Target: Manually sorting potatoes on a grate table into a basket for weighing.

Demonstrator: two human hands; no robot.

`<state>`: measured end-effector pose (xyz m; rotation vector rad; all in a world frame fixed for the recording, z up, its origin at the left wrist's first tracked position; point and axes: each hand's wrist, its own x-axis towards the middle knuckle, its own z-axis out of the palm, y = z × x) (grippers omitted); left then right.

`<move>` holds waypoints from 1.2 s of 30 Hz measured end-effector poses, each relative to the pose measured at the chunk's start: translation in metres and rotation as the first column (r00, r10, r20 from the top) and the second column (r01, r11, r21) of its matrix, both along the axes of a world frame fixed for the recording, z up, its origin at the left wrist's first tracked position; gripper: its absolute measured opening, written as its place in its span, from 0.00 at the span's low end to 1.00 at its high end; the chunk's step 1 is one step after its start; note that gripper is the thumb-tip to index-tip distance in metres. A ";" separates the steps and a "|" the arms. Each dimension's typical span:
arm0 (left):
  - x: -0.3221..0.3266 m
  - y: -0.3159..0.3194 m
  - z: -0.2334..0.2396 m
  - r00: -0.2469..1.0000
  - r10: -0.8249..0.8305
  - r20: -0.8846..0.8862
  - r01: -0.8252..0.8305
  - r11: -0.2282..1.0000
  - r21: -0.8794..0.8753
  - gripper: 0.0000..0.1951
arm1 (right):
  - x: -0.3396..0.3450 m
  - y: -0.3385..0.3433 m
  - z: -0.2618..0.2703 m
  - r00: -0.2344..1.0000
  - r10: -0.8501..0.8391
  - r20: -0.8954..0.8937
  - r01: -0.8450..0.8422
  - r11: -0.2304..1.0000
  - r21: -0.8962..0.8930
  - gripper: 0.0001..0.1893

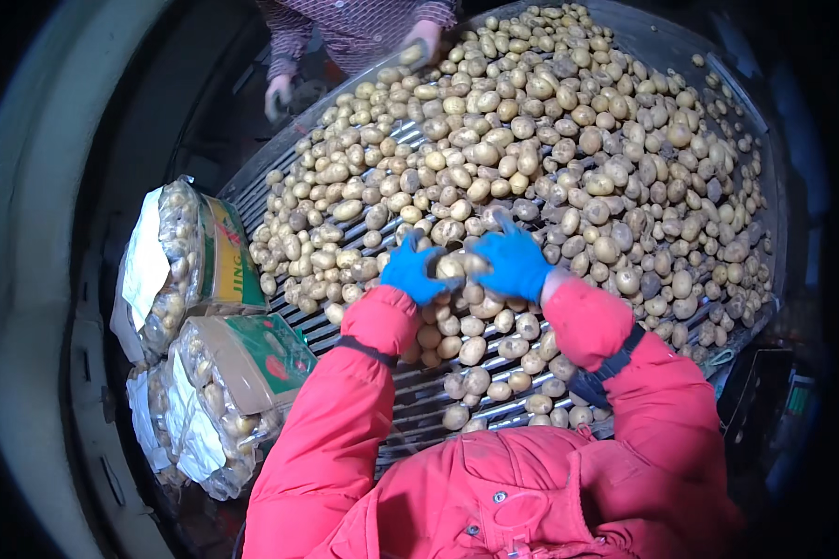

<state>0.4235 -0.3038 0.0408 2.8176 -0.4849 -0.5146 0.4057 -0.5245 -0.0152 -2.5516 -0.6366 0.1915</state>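
Potatoes (489,154) lie heaped over a slatted metal sorting table (419,402). My left hand (414,271), in a blue glove, is among them near the middle, fingers curved around the left side of a potato (450,266). Just to its right is my right hand (512,260), also blue-gloved and somewhat blurred, its fingers against another potato (474,264). Whether either hand grips a potato firmly cannot be told. Loose potatoes lie on the slats between my forearms, below both hands.
Across the table a person in a patterned top has one gloved hand (423,43) at a potato and the other hand (278,98) beyond the edge. Clear bags of potatoes with printed panels (234,251) (269,349) stand at the left. A raised rim (776,230) bounds the right side.
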 end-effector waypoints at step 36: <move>-0.209 0.083 -0.015 0.362 -0.078 -0.929 -0.747 -0.621 -0.239 0.24 | -0.122 0.023 0.004 0.848 0.371 -0.379 -0.292 0.923 0.250 0.27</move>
